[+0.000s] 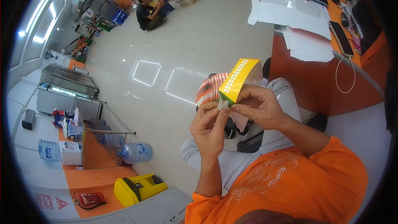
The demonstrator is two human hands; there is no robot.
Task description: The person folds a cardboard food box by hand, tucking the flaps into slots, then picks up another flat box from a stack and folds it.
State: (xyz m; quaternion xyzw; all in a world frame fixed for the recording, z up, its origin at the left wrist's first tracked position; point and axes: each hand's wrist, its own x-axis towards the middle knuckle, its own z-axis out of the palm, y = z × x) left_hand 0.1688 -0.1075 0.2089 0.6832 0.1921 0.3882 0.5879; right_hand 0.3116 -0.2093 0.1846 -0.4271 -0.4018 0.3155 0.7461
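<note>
A small yellow carton [239,76] with a white diamond pattern and a green lower edge is held in front of my body. My right hand [259,107] pinches its lower right side. At the carton's lower left corner, my left hand [210,126] is closed on a small whitish flap or strip, its thumb against the fingers. Just behind the carton is a bundle with red and white stripes [210,89]; what it rests on is hidden. The inside of the carton does not show.
An orange desk [331,10] at the upper right bears flattened white card [290,14], a phone [341,38] and cables. A person [148,11] sits on the floor far off. Water bottles [136,152] and a yellow bin [139,187] are at the lower left.
</note>
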